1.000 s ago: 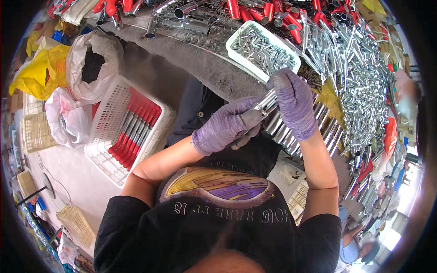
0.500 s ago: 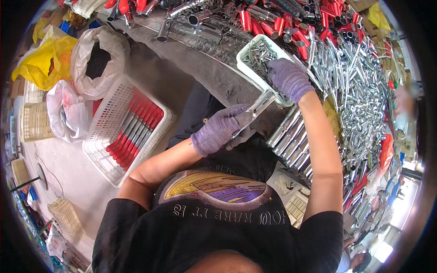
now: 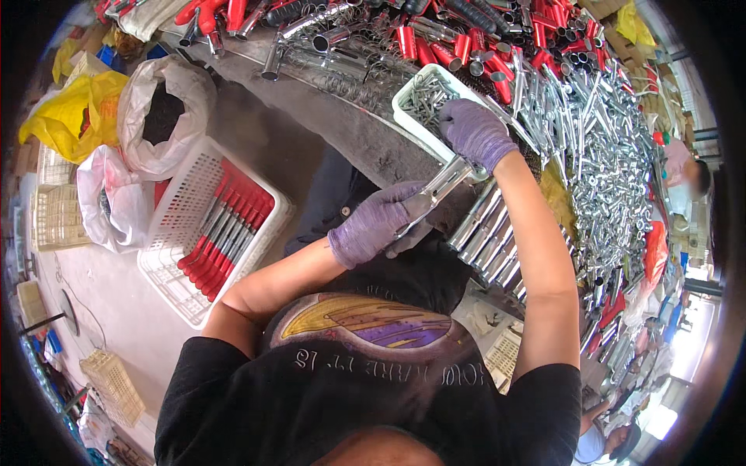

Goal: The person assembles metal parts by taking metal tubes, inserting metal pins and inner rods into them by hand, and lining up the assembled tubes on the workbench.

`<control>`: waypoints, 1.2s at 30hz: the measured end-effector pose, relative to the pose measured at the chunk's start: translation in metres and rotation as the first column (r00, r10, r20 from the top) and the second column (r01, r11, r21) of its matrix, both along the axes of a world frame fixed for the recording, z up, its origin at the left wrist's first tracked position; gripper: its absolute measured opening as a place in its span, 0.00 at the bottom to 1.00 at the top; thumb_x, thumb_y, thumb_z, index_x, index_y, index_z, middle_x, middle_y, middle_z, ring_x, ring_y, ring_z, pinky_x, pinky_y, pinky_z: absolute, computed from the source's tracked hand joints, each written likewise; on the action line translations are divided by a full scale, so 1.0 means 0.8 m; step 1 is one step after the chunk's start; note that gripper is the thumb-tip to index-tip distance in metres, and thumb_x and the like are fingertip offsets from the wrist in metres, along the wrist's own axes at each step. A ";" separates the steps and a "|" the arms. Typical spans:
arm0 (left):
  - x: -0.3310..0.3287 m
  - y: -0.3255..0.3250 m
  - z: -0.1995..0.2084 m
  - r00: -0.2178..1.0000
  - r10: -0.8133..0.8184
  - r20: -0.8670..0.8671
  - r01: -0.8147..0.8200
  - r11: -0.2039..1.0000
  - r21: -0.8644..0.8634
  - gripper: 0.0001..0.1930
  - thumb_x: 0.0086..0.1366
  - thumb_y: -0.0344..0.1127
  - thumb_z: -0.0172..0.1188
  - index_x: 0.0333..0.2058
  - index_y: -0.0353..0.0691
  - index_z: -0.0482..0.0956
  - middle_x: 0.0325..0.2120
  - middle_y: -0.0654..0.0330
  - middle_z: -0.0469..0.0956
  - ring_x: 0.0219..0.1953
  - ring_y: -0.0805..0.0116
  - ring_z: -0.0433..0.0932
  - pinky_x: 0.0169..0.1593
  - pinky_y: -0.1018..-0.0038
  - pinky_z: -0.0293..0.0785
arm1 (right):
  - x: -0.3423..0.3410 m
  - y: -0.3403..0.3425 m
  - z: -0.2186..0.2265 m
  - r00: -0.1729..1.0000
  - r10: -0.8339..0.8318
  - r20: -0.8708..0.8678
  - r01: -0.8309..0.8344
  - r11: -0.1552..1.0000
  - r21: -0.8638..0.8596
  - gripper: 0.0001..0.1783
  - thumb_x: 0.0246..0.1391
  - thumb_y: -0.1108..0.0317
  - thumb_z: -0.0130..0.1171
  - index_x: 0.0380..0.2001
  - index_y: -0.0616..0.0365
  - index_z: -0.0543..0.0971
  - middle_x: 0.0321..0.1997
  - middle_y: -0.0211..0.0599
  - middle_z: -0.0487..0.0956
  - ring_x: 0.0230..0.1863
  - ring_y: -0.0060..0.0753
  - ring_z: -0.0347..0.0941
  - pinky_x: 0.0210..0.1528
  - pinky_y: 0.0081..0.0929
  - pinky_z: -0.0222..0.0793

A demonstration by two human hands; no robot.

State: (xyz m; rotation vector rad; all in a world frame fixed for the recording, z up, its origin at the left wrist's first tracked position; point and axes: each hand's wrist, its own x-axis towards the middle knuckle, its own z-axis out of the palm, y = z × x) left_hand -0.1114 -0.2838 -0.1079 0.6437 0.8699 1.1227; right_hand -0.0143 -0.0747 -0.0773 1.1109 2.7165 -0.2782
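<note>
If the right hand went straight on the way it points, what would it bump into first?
Probably the metal pins in the tray. The right hand points toward them, but its fingertips are hidden, so I can't tell whether it already touches them.

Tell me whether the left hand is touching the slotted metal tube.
Touching: the head view shows the left hand closed around part of the metal tube.
</note>
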 end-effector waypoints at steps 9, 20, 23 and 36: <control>-0.018 -0.013 -0.005 0.990 0.129 -0.054 -0.133 0.987 -0.090 0.18 0.66 0.49 0.52 0.43 0.39 0.71 0.19 0.65 0.71 0.13 0.78 0.65 0.16 0.83 0.59 | 0.037 -0.038 0.046 0.689 -0.354 -0.633 0.136 0.920 -0.368 0.11 0.50 0.70 0.53 0.39 0.58 0.76 0.32 0.42 0.78 0.31 0.31 0.75 0.38 0.27 0.70; -0.005 -0.006 -0.008 0.986 0.136 0.096 -0.131 0.990 -0.060 0.19 0.66 0.45 0.53 0.46 0.36 0.70 0.17 0.63 0.69 0.13 0.77 0.65 0.15 0.83 0.56 | 0.050 -0.137 0.049 0.752 0.061 -0.656 -0.203 0.969 -0.143 0.05 0.47 0.74 0.55 0.30 0.59 0.74 0.30 0.41 0.75 0.34 0.45 0.74 0.37 0.34 0.70; 0.001 -0.002 -0.004 0.993 0.116 -0.004 -0.116 0.988 -0.104 0.19 0.66 0.45 0.53 0.48 0.36 0.69 0.19 0.64 0.70 0.15 0.78 0.65 0.15 0.83 0.57 | 0.058 -0.149 0.030 0.785 0.308 -0.537 -0.211 0.949 0.236 0.07 0.46 0.73 0.54 0.32 0.56 0.75 0.32 0.41 0.75 0.34 0.44 0.74 0.37 0.34 0.71; 0.010 -0.005 0.026 0.753 -0.018 -0.658 0.358 0.851 0.385 0.28 0.65 0.42 0.55 0.59 0.35 0.62 0.40 0.56 0.75 0.37 0.74 0.74 0.41 0.77 0.72 | 0.137 -0.137 0.064 0.865 0.097 -0.492 -0.228 0.950 -0.212 0.28 0.46 0.57 0.64 0.50 0.57 0.72 0.39 0.44 0.76 0.38 0.43 0.75 0.41 0.34 0.71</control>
